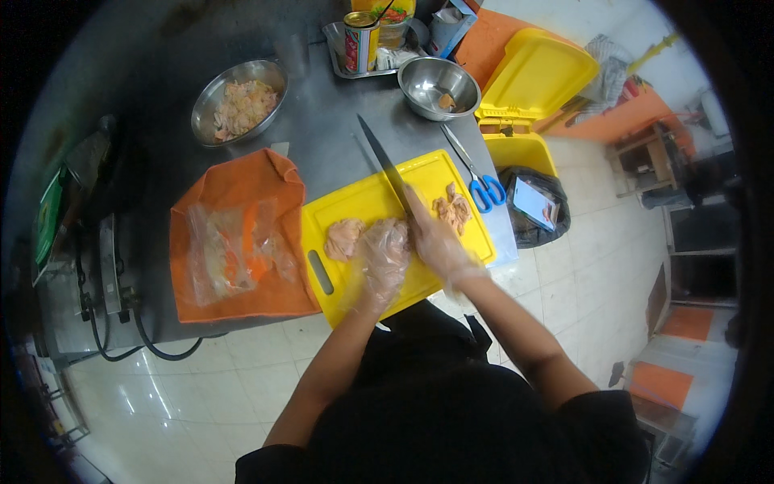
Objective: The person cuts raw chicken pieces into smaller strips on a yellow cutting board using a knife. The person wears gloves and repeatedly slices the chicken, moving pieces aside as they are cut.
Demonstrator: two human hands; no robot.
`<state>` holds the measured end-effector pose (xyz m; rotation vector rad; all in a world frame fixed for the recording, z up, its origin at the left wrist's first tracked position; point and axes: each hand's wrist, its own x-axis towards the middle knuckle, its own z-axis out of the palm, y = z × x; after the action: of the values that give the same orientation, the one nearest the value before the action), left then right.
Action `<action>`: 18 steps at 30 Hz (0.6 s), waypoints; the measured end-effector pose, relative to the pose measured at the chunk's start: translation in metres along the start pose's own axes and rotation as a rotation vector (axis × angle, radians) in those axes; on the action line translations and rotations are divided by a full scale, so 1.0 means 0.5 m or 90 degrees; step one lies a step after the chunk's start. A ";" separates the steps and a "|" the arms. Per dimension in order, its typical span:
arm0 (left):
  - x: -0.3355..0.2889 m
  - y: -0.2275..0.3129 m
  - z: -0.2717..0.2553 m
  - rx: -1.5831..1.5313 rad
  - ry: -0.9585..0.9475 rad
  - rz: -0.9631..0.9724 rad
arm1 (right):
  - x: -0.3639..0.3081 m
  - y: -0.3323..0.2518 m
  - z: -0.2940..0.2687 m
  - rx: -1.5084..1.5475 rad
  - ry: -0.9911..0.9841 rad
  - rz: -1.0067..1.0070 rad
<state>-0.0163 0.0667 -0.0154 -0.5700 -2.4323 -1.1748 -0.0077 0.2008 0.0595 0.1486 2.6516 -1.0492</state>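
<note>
My right hand [442, 248], in a clear plastic glove, grips a long kitchen knife [380, 158] whose blade points away over the yellow cutting board [343, 201]. Beside the blade, my gloved left hand [382, 256] has its fingers curled down on a piece of raw chicken, mostly hidden under them. Another pale pink lump of raw chicken [344, 239] lies to the left of that hand. Small cut chicken pieces [452, 208] sit in a heap on the board's right side, past my right hand.
Blue-handled scissors [487, 194] lie right of the board. An orange cloth [278, 302] bears clear plastic bags [218, 262]. Behind stand a steel bowl of chopped meat [242, 107], another steel bowl [431, 74] and a tray with a can [361, 44]. A yellow bin [520, 151] stands past the table's right edge.
</note>
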 end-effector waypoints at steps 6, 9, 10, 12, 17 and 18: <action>0.005 0.000 -0.001 -0.008 0.031 0.030 | 0.011 0.007 0.011 -0.026 -0.017 0.002; 0.005 0.002 0.004 0.033 0.059 0.049 | -0.119 0.043 0.022 -0.006 0.051 0.004; 0.006 0.002 0.007 0.045 0.070 0.050 | -0.148 0.051 0.022 -0.020 0.069 -0.041; 0.005 -0.002 0.009 0.058 0.088 0.069 | -0.176 0.062 0.011 -0.050 0.108 -0.095; 0.008 -0.006 0.008 0.095 0.093 0.071 | -0.162 0.077 -0.034 0.090 0.059 0.114; 0.010 -0.003 0.005 0.111 0.092 0.069 | -0.161 0.080 -0.037 0.070 0.097 0.094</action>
<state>-0.0217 0.0691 -0.0153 -0.5375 -2.3209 -0.9176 0.0730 0.2434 0.0701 0.4583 2.6663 -1.1764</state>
